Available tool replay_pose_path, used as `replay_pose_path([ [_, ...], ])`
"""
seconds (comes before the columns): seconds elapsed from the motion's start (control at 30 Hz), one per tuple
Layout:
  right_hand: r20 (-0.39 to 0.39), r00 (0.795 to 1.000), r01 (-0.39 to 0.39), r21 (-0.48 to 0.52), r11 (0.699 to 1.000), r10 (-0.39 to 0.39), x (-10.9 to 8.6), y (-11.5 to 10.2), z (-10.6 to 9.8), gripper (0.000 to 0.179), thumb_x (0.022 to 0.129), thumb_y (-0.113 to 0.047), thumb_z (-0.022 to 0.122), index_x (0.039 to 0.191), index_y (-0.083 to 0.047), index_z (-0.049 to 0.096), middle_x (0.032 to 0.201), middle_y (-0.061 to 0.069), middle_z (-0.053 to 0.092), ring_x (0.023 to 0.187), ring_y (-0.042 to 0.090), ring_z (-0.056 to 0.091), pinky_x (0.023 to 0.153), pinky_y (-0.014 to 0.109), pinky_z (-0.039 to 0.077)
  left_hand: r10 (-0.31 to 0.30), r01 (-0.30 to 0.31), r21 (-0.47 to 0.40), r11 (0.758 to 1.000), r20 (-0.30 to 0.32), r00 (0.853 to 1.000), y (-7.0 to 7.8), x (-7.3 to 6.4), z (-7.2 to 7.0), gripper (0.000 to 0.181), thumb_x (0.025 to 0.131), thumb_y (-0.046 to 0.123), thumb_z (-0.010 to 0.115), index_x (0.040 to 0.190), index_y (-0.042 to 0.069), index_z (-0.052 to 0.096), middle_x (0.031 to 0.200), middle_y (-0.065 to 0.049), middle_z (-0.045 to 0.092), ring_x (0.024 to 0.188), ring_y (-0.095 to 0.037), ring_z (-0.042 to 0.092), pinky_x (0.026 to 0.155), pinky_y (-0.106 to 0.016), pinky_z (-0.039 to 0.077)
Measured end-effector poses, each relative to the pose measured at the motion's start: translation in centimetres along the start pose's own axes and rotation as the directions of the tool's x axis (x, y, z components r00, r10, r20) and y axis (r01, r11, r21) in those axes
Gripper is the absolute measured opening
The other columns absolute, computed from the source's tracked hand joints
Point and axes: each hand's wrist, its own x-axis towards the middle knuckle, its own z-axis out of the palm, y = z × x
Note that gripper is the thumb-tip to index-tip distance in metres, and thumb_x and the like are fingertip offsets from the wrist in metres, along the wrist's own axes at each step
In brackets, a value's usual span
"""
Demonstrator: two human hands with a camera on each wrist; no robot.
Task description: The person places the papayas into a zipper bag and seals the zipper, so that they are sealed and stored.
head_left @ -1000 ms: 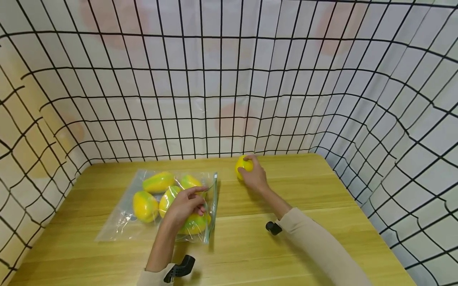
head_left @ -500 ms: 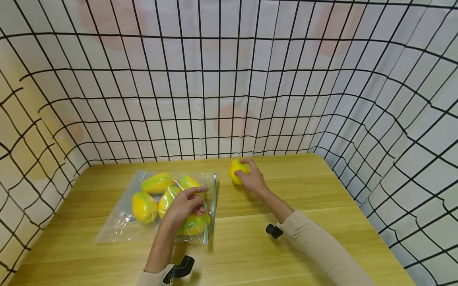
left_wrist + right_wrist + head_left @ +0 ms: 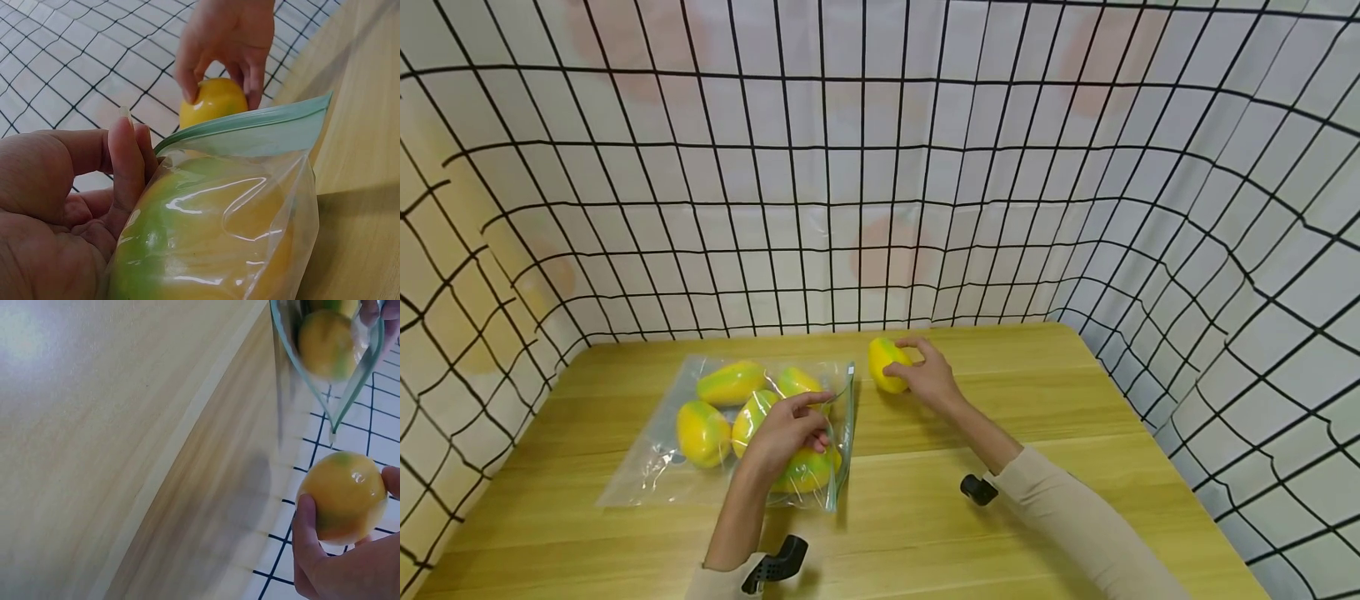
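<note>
A clear zip bag [image 3: 651,483] lies flat with several yellow-green mangoes [image 3: 703,435] inside. My left hand [image 3: 784,433] is at its mouth, pinching the green zip edge [image 3: 250,128] between thumb and finger in the left wrist view. The mouth spreads apart in a V in the right wrist view. Just right of the bag, my right hand [image 3: 934,379] grips one more mango [image 3: 882,360] from its right side, thumb and fingers spread round it. That mango [image 3: 342,497] is outside the bag, a short gap from its mouth.
A wooden table [image 3: 1037,400] carries everything. Black wire mesh [image 3: 880,200] with pale cloth behind it encloses the back and both sides. A black wrist camera [image 3: 775,567] is strapped at the left sleeve, another wrist camera [image 3: 977,489] at the right.
My right hand has moved left with the mango, bringing it nearer the bag's mouth, and the mango has tilted. My left hand and the bag have stayed put.
</note>
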Motion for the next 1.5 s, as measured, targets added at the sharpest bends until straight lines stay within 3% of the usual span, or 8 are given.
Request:
replay_pose_path([
  [0.1, 0.031, 1.0, -0.002, 0.029, 1.0, 0.001, -0.1, -0.1, 0.0, 0.055, 0.084, -0.022, 0.077, 0.136, -0.015, 0.059, 0.11, 0.021, 0.071, 0.084, 0.019, 0.067, 0.073, 0.033, 0.06, -0.003, 0.003, -0.003, 1.0, -0.001, 1.0, -0.1, 0.0, 0.0, 0.046, 0.096, -0.002, 0.054, 0.141, 0.0, 0.055, 0.074, -0.007, 0.063, 0.058, -0.011, 0.06, 0.057, -0.021, 0.056],
  [0.23, 0.089, 0.996, -0.011, 0.048, 0.999, 0.007, -0.6, -0.7, 0.1, 0.055, 0.083, -0.019, 0.079, 0.134, -0.015, 0.06, 0.118, 0.022, 0.068, 0.091, 0.023, 0.069, 0.082, 0.042, 0.061, -0.001, 0.001, -0.009, 1.0, -0.006, 1.0, -0.1, 0.1, 0.0, 0.046, 0.095, -0.003, 0.054, 0.141, -0.001, 0.056, 0.073, -0.007, 0.064, 0.059, -0.011, 0.06, 0.057, -0.021, 0.055],
  [0.47, 0.165, 0.986, 0.001, -0.006, 1.0, 0.0, -1.2, -1.3, -0.3, 0.053, 0.081, -0.02, 0.081, 0.132, -0.017, 0.064, 0.136, 0.018, 0.058, 0.108, 0.028, 0.066, 0.082, 0.041, 0.061, -0.001, 0.001, -0.007, 1.0, -0.003, 1.0, -0.1, 0.1, -0.1, 0.045, 0.096, -0.003, 0.054, 0.141, -0.002, 0.055, 0.074, -0.007, 0.064, 0.059, -0.012, 0.06, 0.057, -0.021, 0.056],
  [0.63, 0.215, 0.976, -0.016, -0.009, 1.0, 0.018, -1.3, -1.5, -1.0, 0.053, 0.081, -0.02, 0.081, 0.131, -0.018, 0.065, 0.132, 0.018, 0.061, 0.103, 0.026, 0.067, 0.083, 0.043, 0.061, 0.001, -0.001, -0.005, 1.0, -0.001, 1.0, -0.1, 0.1, -0.1, 0.045, 0.096, -0.003, 0.054, 0.141, -0.002, 0.056, 0.074, -0.008, 0.063, 0.059, -0.012, 0.06, 0.057, -0.021, 0.056],
  [0.93, 0.312, 0.947, -0.067, -0.045, 0.997, 0.078, -1.5, -1.8, -1.8, 0.053, 0.077, -0.021, 0.083, 0.128, -0.02, 0.068, 0.132, 0.016, 0.062, 0.097, 0.023, 0.067, 0.084, 0.044, 0.06, 0.0, 0.0, -0.011, 1.0, 0.005, 1.0, -0.2, 0.1, -0.1, 0.046, 0.095, -0.002, 0.055, 0.141, -0.002, 0.055, 0.075, -0.008, 0.063, 0.059, -0.012, 0.059, 0.057, -0.021, 0.056],
  [1.1, 0.382, 0.919, -0.086, -0.037, 0.996, 0.094, -1.7, -2.0, -1.9, 0.054, 0.077, -0.02, 0.084, 0.128, -0.017, 0.069, 0.136, 0.015, 0.06, 0.096, 0.024, 0.067, 0.085, 0.044, 0.06, 0.004, -0.004, -0.004, 1.0, 0.0, 1.0, -0.2, 0.0, -0.2, 0.046, 0.095, -0.001, 0.057, 0.141, -0.002, 0.056, 0.075, -0.008, 0.063, 0.059, -0.012, 0.06, 0.058, -0.021, 0.056],
  [1.27, 0.445, 0.89, -0.091, -0.036, 0.995, 0.097, -1.8, -1.9, -1.9, 0.053, 0.079, -0.019, 0.082, 0.13, -0.016, 0.068, 0.139, 0.013, 0.058, 0.096, 0.022, 0.065, 0.082, 0.037, 0.059, 0.008, -0.008, 0.012, 1.0, 0.0, 1.0, -0.2, 0.0, -0.2, 0.046, 0.095, -0.001, 0.056, 0.141, -0.002, 0.055, 0.075, -0.008, 0.063, 0.059, -0.012, 0.06, 0.058, -0.021, 0.056],
  [1.5, 0.485, 0.866, -0.114, -0.046, 0.992, 0.122, -1.8, -1.5, -1.4, 0.059, 0.08, -0.02, 0.081, 0.136, -0.014, 0.065, 0.141, 0.008, 0.059, 0.101, 0.021, 0.064, 0.087, 0.038, 0.057, 0.003, -0.003, 0.007, 1.0, 0.007, 1.0, -0.2, 0.1, -0.1, 0.045, 0.096, -0.002, 0.054, 0.141, -0.001, 0.055, 0.074, -0.007, 0.063, 0.059, -0.011, 0.059, 0.058, -0.021, 0.056],
])
